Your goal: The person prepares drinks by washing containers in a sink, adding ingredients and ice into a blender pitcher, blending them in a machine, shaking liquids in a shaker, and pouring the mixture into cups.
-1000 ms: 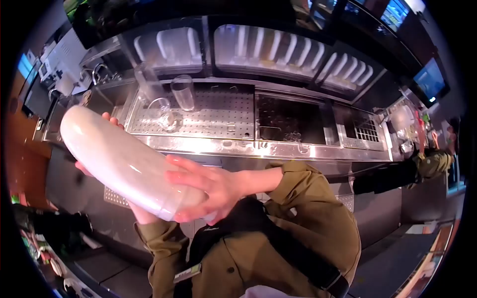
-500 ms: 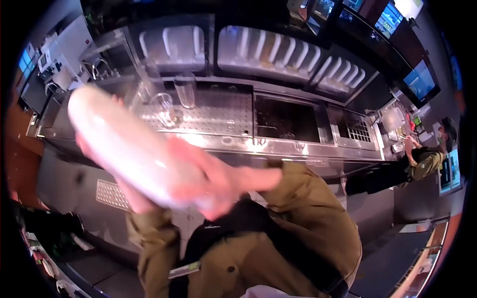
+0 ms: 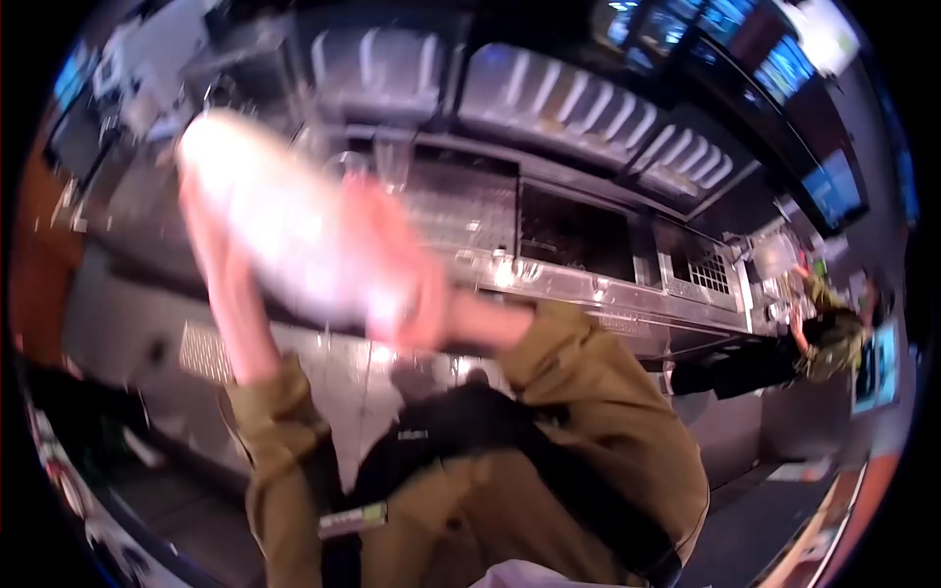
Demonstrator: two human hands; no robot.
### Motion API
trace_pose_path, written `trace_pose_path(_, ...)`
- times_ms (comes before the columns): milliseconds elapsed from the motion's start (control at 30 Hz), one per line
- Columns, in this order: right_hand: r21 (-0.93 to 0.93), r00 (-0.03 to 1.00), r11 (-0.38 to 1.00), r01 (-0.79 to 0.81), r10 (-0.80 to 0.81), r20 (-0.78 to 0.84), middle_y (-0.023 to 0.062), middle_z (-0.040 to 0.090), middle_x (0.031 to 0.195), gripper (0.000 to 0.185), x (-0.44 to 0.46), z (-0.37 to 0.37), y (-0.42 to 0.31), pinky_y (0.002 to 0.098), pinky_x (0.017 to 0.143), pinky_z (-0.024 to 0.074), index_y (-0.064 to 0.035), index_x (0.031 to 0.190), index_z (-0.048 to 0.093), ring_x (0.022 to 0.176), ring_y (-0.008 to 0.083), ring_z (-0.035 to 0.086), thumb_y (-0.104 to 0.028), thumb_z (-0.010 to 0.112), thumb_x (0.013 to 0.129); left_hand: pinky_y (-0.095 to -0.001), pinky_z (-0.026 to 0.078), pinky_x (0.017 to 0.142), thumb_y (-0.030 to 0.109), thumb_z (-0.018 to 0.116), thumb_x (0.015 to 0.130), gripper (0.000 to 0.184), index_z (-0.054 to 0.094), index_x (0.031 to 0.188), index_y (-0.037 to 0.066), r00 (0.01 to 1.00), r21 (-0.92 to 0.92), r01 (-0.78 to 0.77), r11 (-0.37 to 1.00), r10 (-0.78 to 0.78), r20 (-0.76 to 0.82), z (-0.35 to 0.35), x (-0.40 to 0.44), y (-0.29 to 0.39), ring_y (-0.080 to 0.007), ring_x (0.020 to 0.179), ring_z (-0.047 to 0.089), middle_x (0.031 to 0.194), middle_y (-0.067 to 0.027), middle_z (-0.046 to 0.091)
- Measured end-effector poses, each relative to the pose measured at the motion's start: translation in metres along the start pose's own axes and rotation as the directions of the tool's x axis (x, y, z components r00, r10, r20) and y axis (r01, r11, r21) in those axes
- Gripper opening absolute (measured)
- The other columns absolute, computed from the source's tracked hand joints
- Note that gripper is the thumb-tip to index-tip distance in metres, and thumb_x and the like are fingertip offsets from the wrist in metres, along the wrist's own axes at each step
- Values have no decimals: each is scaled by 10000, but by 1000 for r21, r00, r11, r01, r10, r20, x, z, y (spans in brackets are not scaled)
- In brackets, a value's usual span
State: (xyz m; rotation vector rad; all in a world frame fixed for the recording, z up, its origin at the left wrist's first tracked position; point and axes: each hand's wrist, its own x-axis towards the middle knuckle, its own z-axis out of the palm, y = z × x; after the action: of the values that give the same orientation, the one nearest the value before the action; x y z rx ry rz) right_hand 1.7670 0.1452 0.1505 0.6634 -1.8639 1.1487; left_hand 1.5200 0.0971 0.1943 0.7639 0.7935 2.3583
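Holds a long pale container (image 3: 294,220) aloft in both hands, tilted, with the upper end toward the left and the lower end toward the body, overlapping the left part of a steel surface (image 3: 456,211) in the head view. With the left hand (image 3: 214,235), supports the outer side, fingers wrapped along the wall; with the right hand (image 3: 397,260), clasps the near end, fingers curled over it. Cannot tell each fingertip's exact place through the blur. Judging by this pose, has the lift and two-handed grip done, release and setting down not yet. Shows no pouring and nothing of the contents.

Looks smooth, glossy and rounded at the upper end, roughly cylindrical; cannot tell plastic from metal. Beyond the container, includes perforated, brightly reflecting metal with a clear, straight-sided glass (image 3: 395,162), then a dark rectangular basin (image 3: 578,233) and a square-holed grid (image 3: 706,269). Wears olive cloth sleeves (image 3: 598,367), loosely creased.
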Motion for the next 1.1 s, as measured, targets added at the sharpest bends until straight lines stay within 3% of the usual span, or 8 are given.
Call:
trace_pose_path(400, -187, 999, 982, 32, -26, 32, 234, 200, 1333, 730, 23, -18, 3, 441, 953, 285, -113, 1230, 435, 1191, 406, 256, -334, 689, 582, -289, 445, 806, 340, 544, 782, 539, 418, 1199, 22, 956, 54, -239, 970, 225, 187, -15, -7, -8, -238, 911, 533, 1085, -146, 518)
trace_pose_path(467, -64, 988, 986, -153, 153, -10, 217, 218, 1324, 706, 8, -4, -14, 424, 909, 341, -100, 1230, 426, 1145, 357, 335, -279, 682, 597, -279, 459, 768, 329, 506, 814, 488, 440, 1176, 8, 867, 892, -373, 255, 439, 237, -14, 16, -14, -240, 852, 557, 1044, -148, 545)
trace_pose_path(533, 50, 964, 963, -263, 265, -30, 200, 236, 1315, 685, 14, -1, -10, 406, 864, 397, -88, 1230, 418, 1099, 308, 415, -224, 676, 611, -263, 459, 800, 321, 492, 818, 489, 418, 1194, 18, 939, 235, 46, 971, 39, -342, 23, -6, -11, -215, 862, 560, 1059, -147, 527)
trace_pose_path(667, -235, 981, 957, 172, -146, 124, 235, 224, 1323, 594, 20, -25, -5, 424, 976, 301, -133, 1182, 471, 1225, 354, 269, -289, 658, 641, -256, 469, 773, 416, 456, 813, 485, 461, 1136, 54, 987, -2, -161, 987, 161, 13, -15, -11, -22, -192, 880, 563, 1008, -132, 537)
trace_pose_path(800, -168, 996, 984, -61, 70, 50, 247, 209, 1326, 566, 7, -13, 0, 439, 978, 290, -135, 1170, 490, 1241, 359, 237, -376, 627, 677, -240, 450, 775, 203, 571, 789, 336, 519, 1083, 51, 862, 777, -376, 504, 498, 94, -14, 3, -32, -157, 837, 566, 1018, -110, 553)
trace_pose_path(967, -196, 993, 978, 73, -54, 102, 247, 197, 1329, 569, 17, -23, 11, 453, 968, 289, -118, 1160, 498, 1235, 389, 233, -281, 648, 636, -309, 448, 788, 201, 562, 790, 379, 509, 1095, -18, 877, 157, -331, 930, 242, 414, 8, -7, 5, -173, 885, 543, 1012, -139, 560)
trace_pose_path(1067, 3, 960, 960, -280, 280, -1, 247, 190, 1331, 578, 25, -25, 20, 461, 963, 288, -107, 1154, 502, 1232, 407, 231, -223, 660, 611, -313, 445, 791, 177, 575, 771, 395, 493, 1098, -28, 846, 792, -398, 463, 519, 122, 7, -9, -35, -162, 886, 540, 1027, -131, 564)
trace_pose_path(1100, -74, 983, 981, -177, 180, 32, 247, 188, 1332, 581, 21, -22, 14, 464, 961, 288, -104, 1152, 504, 1231, 413, 231, -204, 664, 602, -310, 444, 787, 191, 581, 770, 411, 492, 1110, -21, 901, 566, -370, 737, 434, 24, 12, -15, -31, -165, 894, 540, 1033, -129, 561)
